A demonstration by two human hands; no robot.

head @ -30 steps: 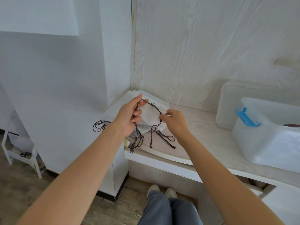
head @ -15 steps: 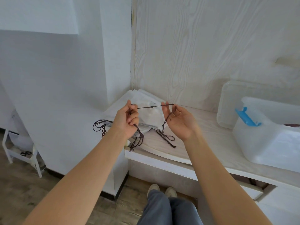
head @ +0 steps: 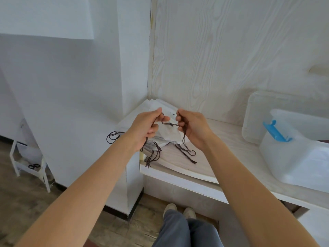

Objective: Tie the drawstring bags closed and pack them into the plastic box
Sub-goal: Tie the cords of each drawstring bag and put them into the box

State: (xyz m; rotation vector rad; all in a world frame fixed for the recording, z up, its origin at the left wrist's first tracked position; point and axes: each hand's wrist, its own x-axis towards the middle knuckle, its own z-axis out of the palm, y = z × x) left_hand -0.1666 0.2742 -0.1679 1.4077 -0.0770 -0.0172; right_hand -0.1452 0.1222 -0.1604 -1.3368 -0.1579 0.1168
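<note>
- Both hands pinch one dark brown drawstring cord (head: 169,124): left hand (head: 146,129) and right hand (head: 193,128) level, a small knot midway between them.
- Cord axis runs left-right; tightening likely means pulling straight apart.
- White fabric drawstring bag (head: 169,133) hangs just below, over the stack of white bags (head: 161,106).
- Translucent plastic box with blue latch (head: 292,154) sits well right, nearer the right hand.

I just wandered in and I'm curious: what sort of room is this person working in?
Probably a home room or small workroom: a pale wood-grain shelf in a corner, a clear plastic box with a blue latch, and a small white rack on wooden flooring.

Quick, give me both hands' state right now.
Left hand: fingers curled, gripping the dark drawstring cord.
Right hand: fingers curled, gripping the same cord's other side.
</note>
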